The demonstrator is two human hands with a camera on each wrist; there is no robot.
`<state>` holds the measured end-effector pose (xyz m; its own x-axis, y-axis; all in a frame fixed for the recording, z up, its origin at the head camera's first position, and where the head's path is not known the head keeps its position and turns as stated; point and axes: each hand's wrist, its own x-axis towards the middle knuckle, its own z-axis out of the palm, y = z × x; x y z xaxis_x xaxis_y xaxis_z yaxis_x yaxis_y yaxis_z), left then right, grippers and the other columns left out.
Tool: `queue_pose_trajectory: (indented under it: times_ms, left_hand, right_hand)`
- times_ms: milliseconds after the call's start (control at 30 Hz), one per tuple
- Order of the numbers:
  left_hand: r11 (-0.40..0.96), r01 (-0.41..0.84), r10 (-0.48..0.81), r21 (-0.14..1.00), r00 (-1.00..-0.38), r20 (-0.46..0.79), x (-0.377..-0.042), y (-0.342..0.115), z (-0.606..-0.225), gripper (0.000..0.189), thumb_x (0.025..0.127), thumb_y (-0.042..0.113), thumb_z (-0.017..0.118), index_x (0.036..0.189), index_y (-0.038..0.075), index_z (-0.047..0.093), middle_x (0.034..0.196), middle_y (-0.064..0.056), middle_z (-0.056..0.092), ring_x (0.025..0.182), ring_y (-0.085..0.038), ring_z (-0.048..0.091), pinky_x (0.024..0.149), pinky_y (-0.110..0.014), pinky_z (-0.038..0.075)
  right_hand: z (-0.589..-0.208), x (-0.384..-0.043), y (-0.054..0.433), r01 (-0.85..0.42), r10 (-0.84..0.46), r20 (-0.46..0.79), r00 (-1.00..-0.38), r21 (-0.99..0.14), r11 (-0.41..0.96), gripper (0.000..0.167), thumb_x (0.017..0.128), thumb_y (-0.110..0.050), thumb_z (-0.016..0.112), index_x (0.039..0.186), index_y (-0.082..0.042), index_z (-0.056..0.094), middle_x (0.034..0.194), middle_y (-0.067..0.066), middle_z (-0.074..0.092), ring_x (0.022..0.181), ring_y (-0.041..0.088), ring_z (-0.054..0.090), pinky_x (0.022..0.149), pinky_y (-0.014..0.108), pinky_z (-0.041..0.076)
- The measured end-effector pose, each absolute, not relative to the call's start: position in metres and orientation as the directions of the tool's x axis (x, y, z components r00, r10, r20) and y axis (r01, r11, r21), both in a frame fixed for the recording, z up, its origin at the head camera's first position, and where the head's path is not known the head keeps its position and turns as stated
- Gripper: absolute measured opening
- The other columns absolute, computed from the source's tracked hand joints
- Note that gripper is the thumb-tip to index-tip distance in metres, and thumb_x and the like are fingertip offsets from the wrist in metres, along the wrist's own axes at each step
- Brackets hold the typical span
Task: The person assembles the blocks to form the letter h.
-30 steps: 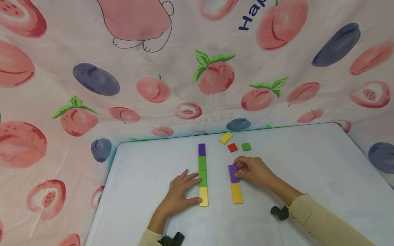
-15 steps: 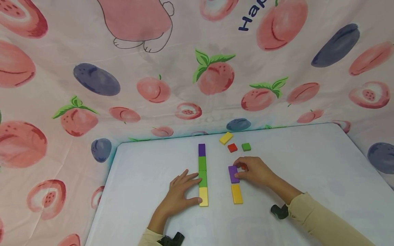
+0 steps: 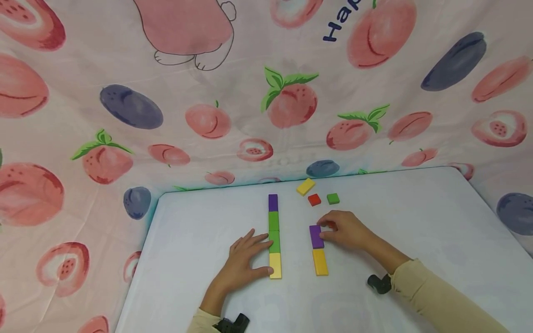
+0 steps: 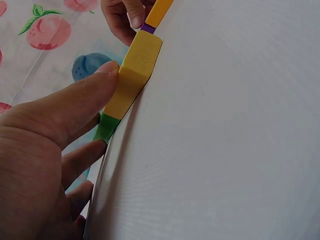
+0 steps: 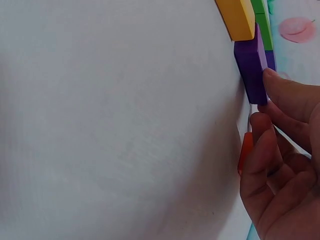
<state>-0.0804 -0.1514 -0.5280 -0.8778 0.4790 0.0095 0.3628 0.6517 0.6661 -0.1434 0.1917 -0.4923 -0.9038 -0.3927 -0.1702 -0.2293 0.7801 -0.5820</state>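
Note:
In the head view a straight column of blocks stands on the left: a purple block (image 3: 272, 202) at the far end, two green blocks (image 3: 273, 221), then a pale yellow block (image 3: 275, 267) nearest. My left hand (image 3: 243, 260) lies beside this column, fingers spread, thumb tip on the pale yellow block and a fingertip at the nearer green one. To the right, my right hand (image 3: 344, 230) pinches another purple block (image 5: 251, 70) between thumb and index finger. Its near end meets the far end of an orange-yellow block (image 3: 320, 262).
Beyond the right hand lie a loose yellow block (image 3: 306, 187), a small red block (image 3: 314, 200) and a small green block (image 3: 333, 199). They are on the white table (image 3: 187, 222), with a fruit-print cloth (image 3: 233, 92) behind its far edge.
The purple block in my right hand has slid slightly nearer, closing the small gap to the orange-yellow block. My left hand and the left column stay put.

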Motion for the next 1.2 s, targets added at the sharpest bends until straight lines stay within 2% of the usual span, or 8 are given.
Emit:
queue_pose_trajectory:
  times_ms: [233,800,1000,1200]
  left_hand:
    - [0.657,0.362,0.478,0.661,-0.878,0.006,-0.081,-0.152,-0.528,0.067,0.086,0.052,0.077,0.145,0.027,0.058,0.158,0.004,0.048,0.158,-0.032,0.021,0.12,-0.066,0.015]
    - [0.649,0.358,0.475,0.671,-0.88,0.01,-0.08,-0.152,-0.529,0.067,0.085,0.05,0.078,0.145,0.027,0.058,0.158,0.004,0.048,0.158,-0.031,0.021,0.12,-0.066,0.015]
    - [0.647,0.364,0.478,0.67,-0.878,0.015,-0.08,-0.153,-0.53,0.067,0.086,0.051,0.078,0.145,0.027,0.058,0.158,0.004,0.048,0.158,-0.032,0.021,0.119,-0.066,0.015]
    - [0.65,0.368,0.482,0.665,-0.876,0.014,-0.08,-0.153,-0.529,0.068,0.085,0.052,0.077,0.146,0.027,0.058,0.158,0.005,0.048,0.158,-0.031,0.021,0.12,-0.066,0.015]
  right_hand:
    - [-0.494,-0.144,0.192,-0.252,-0.411,-0.156,-0.898,-0.583,0.772,0.031,0.088,-0.028,0.081,0.115,-0.017,0.074,0.095,-0.007,0.066,0.088,0.013,0.055,0.076,0.025,0.051]
    - [-0.493,-0.143,0.192,-0.257,-0.42,-0.162,-0.893,-0.582,0.772,0.03,0.087,-0.031,0.082,0.113,-0.018,0.074,0.096,-0.007,0.066,0.087,0.012,0.055,0.074,0.024,0.051]
    - [-0.493,-0.138,0.191,-0.246,-0.397,-0.145,-0.906,-0.584,0.774,0.037,0.087,-0.032,0.082,0.12,-0.017,0.073,0.101,-0.006,0.067,0.089,0.011,0.056,0.078,0.024,0.053]
    - [-0.494,-0.122,0.19,-0.219,-0.379,-0.14,-0.915,-0.616,0.756,0.051,0.087,-0.034,0.082,0.132,-0.014,0.068,0.084,-0.01,0.06,0.076,0.009,0.053,0.065,0.02,0.048]
